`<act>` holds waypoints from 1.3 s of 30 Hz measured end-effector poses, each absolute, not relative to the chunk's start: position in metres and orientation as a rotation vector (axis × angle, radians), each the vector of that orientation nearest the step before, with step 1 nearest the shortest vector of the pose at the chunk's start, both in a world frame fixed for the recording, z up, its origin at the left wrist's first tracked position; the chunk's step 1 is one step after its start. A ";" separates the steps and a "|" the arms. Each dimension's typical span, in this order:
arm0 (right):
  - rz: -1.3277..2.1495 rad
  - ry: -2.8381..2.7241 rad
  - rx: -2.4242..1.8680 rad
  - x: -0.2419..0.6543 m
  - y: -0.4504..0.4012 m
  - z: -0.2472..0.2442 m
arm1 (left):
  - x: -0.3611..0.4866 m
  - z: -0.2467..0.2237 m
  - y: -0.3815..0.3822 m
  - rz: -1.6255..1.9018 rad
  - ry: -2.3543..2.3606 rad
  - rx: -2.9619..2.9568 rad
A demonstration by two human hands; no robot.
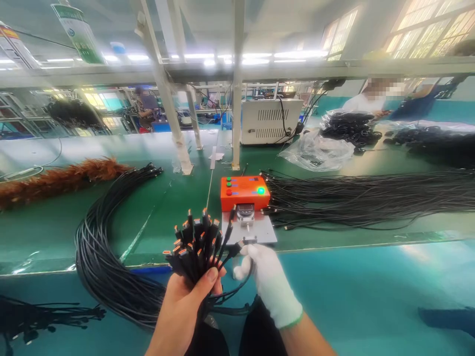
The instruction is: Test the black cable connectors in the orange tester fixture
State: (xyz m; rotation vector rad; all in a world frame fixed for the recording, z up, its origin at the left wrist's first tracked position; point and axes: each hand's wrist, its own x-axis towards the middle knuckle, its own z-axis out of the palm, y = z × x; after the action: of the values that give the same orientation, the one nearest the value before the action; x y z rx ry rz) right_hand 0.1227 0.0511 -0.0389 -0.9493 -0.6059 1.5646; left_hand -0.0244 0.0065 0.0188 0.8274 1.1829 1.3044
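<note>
My bare left hand (189, 299) is wrapped round a thick bundle of black cables (102, 252), whose orange-tipped connectors (195, 237) fan upward above my thumb. The rest of the bundle curves left and up onto the green table. My right hand (265, 277), in a white glove, pinches one black cable connector (234, 248) between thumb and fingers, close to the bundle. Just beyond it stands an orange box (245, 192) with a lit green light, and a small gauge (245, 211) sits on a metal plate (267, 231) in front of the box.
Long black cables (352, 198) lie on the green table (193, 195) at right. A brown fluffy strip (63, 180) lies at left. Behind are metal posts (237, 99), a white metal case (270, 121) and plastic bags (319, 151). A person in white (365, 102) is at the back right.
</note>
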 end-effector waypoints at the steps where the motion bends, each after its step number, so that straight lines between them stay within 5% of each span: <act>1: 1.566 -0.609 -0.945 0.123 0.052 -0.039 | -0.024 0.019 0.007 1.291 1.190 0.821; 10: 1.570 -1.124 -1.326 0.149 0.036 -0.037 | -0.019 0.032 0.006 1.286 1.233 0.893; 15: 0.859 -1.371 -1.989 0.167 0.020 -0.010 | -0.024 0.024 0.006 1.221 1.198 0.965; 22: 1.111 -1.175 -1.119 0.115 0.002 0.033 | -0.015 0.011 0.003 1.191 1.257 1.031; 28: 1.218 -0.694 -1.124 0.119 0.020 -0.005 | -0.018 0.017 0.002 1.373 1.318 0.964; 39: 1.410 -0.835 -1.237 0.127 0.042 -0.022 | -0.020 0.026 0.002 1.288 1.371 1.144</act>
State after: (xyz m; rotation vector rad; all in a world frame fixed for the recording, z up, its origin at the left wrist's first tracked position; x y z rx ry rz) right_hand 0.1275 0.0424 -0.0216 -1.2366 -0.8354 1.4101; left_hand -0.0196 0.0019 0.0256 1.1443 1.3715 1.2880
